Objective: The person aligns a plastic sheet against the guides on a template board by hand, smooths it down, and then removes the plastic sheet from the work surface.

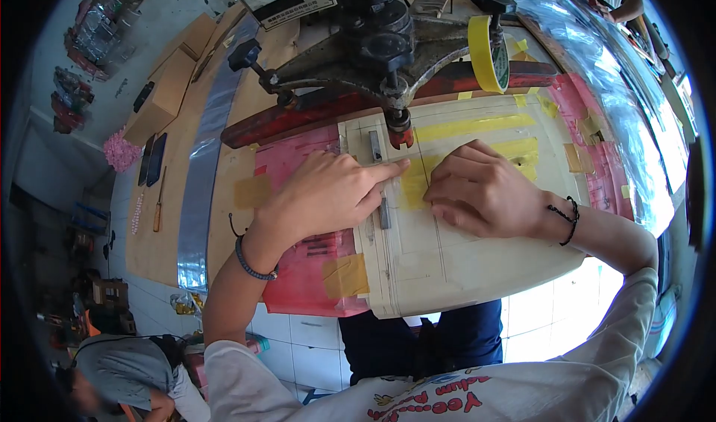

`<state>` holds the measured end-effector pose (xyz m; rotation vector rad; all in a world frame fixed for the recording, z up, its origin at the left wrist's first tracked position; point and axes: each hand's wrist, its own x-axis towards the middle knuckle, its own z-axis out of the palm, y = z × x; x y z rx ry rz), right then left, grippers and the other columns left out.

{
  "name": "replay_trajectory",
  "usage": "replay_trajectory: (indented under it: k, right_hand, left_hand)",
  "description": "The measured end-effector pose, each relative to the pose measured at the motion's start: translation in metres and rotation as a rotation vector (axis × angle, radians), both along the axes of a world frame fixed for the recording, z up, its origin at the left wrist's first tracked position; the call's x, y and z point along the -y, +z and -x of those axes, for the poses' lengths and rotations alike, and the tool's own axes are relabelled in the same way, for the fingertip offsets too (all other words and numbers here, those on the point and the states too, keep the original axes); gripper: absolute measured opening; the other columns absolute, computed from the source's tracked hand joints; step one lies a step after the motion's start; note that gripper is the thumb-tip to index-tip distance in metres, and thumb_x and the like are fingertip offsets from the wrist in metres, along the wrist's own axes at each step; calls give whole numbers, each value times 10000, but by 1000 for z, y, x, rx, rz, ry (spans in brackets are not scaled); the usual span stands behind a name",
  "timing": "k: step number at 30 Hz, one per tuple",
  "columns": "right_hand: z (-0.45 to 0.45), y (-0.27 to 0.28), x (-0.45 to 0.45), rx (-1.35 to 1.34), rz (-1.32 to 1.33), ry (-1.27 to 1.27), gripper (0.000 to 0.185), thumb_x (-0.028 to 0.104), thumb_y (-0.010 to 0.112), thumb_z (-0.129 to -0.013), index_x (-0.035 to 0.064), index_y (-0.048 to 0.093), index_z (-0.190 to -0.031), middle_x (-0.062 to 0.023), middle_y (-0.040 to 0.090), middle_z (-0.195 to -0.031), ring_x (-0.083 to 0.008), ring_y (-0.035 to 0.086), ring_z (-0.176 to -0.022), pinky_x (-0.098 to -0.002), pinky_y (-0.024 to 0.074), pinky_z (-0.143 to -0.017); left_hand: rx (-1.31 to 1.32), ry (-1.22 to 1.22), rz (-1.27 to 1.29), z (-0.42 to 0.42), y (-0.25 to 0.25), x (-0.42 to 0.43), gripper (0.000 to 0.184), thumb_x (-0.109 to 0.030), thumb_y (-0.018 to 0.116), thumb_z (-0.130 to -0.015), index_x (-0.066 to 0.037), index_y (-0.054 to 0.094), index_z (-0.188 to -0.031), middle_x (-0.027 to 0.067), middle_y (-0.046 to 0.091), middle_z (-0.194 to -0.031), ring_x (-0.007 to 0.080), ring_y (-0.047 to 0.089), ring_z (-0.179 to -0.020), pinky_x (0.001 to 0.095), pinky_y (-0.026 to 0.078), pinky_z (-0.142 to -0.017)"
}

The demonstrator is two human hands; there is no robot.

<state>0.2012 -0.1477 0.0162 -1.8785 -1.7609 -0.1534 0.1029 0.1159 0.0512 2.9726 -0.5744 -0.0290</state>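
A pale board (425,265) with drawn lines and yellow tape (470,129) lies before me. My left hand (328,191) rests over its left part, index finger stretched toward the red-tipped tool head (399,127), other fingers curled, thumb near a small metal bar (385,213). Another metal bar (374,145) lies just above that hand. On the right, my right hand (485,191) rests on the board with bent fingers and thumb drawn together; whether something small is between them is hidden.
A machine with dark metal arms (440,57) stands over the board, a yellow tape roll (488,54) on it. Pink sheeting (302,273) lies under the board. At left are a screwdriver (159,202), phones (155,159) and a cardboard box (160,98). A person (127,370) is lower left.
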Motion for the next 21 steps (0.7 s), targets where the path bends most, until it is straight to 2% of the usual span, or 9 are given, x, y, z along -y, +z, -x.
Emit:
replay_trajectory:
  k: [5, 21]
  right_hand:
    - [1, -3, -1, 44, -41, -59, 133, 181, 760, -902, 75, 777, -981, -52, 720, -1062, -247, 686, -1032, -400, 538, -932]
    - [0, -5, -1, 47, -20, -143, 148, 173, 759, -876, 87, 776, -996, -56, 687, -1023, -258, 662, -1009, -408, 522, -916]
  left_hand:
    - [36, -14, 23, -2, -6, 0, 575, -100, 635, -864, -214, 695, -1424, 182, 635, -632, 349, 661, -581, 474, 559, -630]
    - [-4, 4, 44, 0, -6, 4, 607, -75, 602, -890, -185, 640, -1486, 191, 636, -632, 365, 658, -569, 480, 559, -623]
